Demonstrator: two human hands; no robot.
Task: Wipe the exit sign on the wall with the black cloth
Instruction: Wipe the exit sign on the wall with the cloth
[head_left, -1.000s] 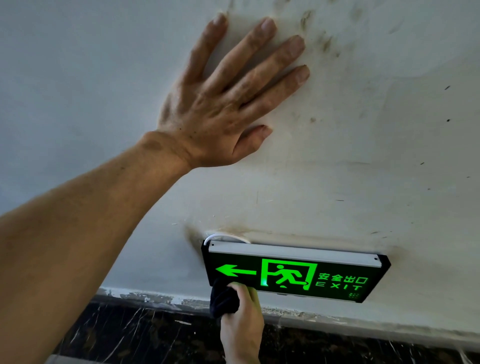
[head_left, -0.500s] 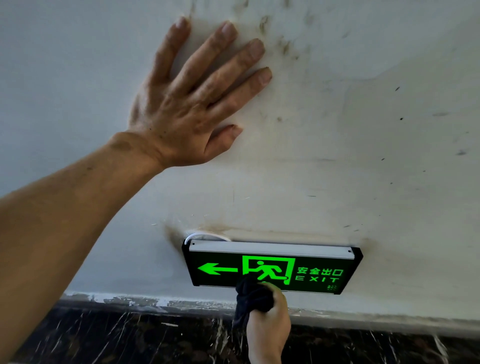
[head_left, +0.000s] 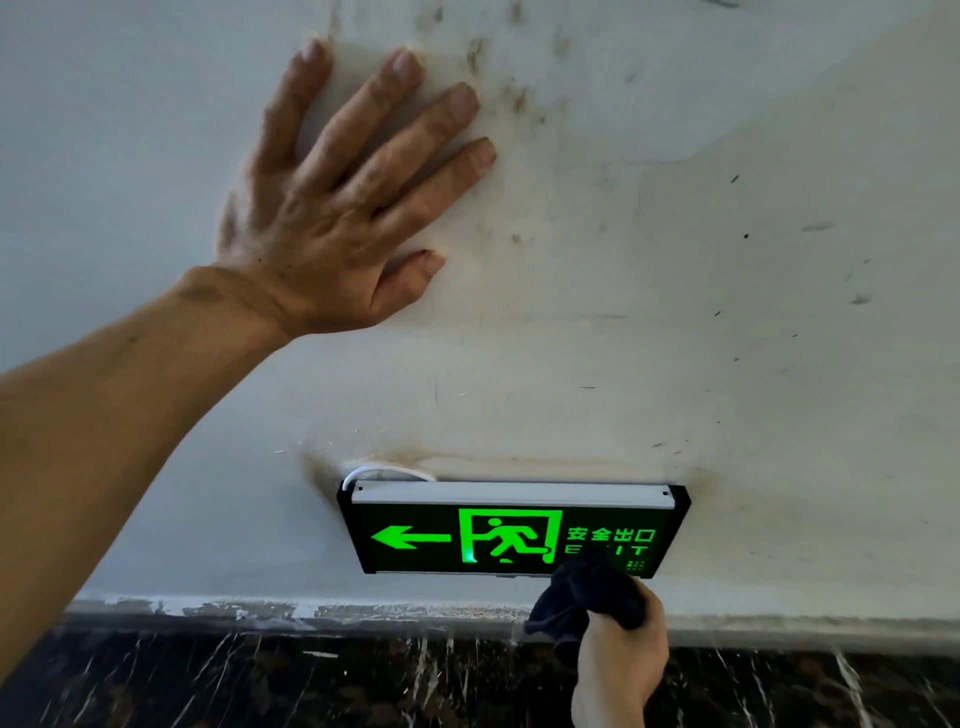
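A black exit sign (head_left: 511, 530) with a glowing green arrow, running figure and lettering hangs low on the white wall. My right hand (head_left: 621, 660) reaches up from below with the bunched black cloth (head_left: 587, 597) gripped in it. The cloth presses on the sign's lower right part and covers some of the EXIT letters. My left hand (head_left: 343, 208) lies flat on the wall above and to the left of the sign, fingers spread, holding nothing.
The white wall (head_left: 727, 312) is scuffed and stained around the sign and near my left fingers. A white cable loop (head_left: 387, 472) shows at the sign's top left corner. Dark marbled skirting (head_left: 311, 675) runs along the bottom.
My right hand has slid the cloth rightward along the sign's lower edge, from under the arrow to under the EXIT lettering. My left hand stays flat on the wall.
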